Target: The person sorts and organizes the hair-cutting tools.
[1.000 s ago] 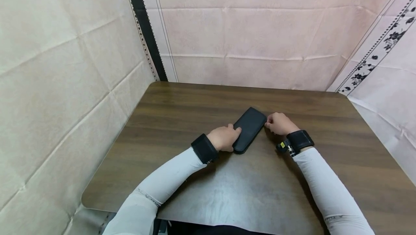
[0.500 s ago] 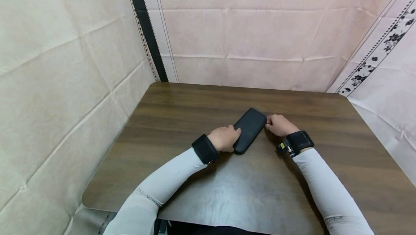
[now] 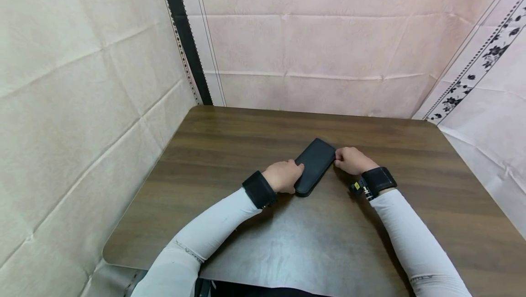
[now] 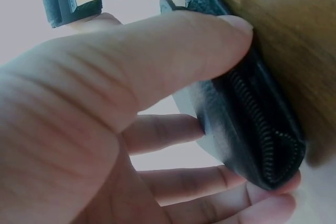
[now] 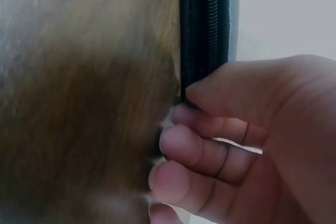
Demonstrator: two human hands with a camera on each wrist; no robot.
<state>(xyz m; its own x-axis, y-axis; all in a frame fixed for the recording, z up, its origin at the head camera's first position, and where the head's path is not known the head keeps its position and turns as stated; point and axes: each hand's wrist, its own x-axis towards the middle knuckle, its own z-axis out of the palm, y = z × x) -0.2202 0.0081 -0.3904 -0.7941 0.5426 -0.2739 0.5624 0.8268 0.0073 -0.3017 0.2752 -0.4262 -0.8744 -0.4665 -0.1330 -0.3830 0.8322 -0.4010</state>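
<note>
A black zip-around wallet [image 3: 316, 162] is held at a slant over the middle of the table. My left hand [image 3: 281, 177] grips its near left side, thumb on the upper face. In the left wrist view the thumb [image 4: 210, 43] presses across the wallet, with fingers bent beneath it; its zipper teeth [image 4: 252, 114] run along the edge. My right hand [image 3: 353, 160] is at the wallet's far right corner with curled fingers. The right wrist view has its thumb and index finger pinching at the zippered edge [image 5: 205, 30]; what lies between those fingertips is hidden.
The brown wood-grain table [image 3: 246, 137] has rounded corners. Pale creased sheets [image 3: 312, 45] hang behind it and at both sides, with a black strip [image 3: 185, 36] at the left corner. Each wrist wears a black band [image 3: 379, 177] below a white sleeve.
</note>
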